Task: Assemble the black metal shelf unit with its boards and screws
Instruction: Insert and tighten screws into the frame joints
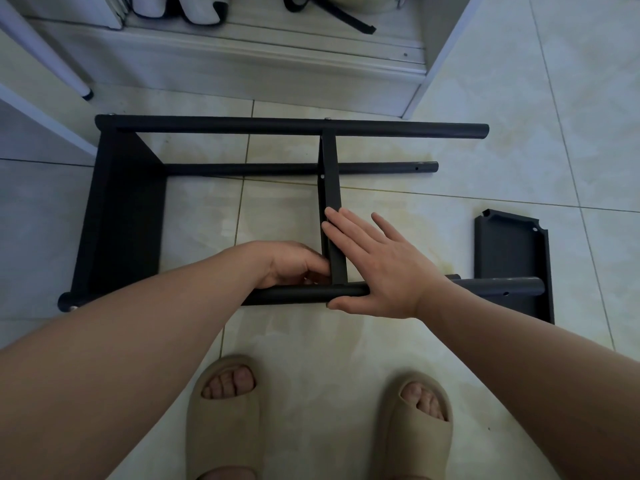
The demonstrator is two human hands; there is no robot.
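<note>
Middle board (330,188) stands on edge, long axis running away from the person, near end meeting the front tube (298,295); right hand (377,268) presses flat-fingered on its right face, left hand (294,263) curls at the joint, its grasp hidden.
</note>
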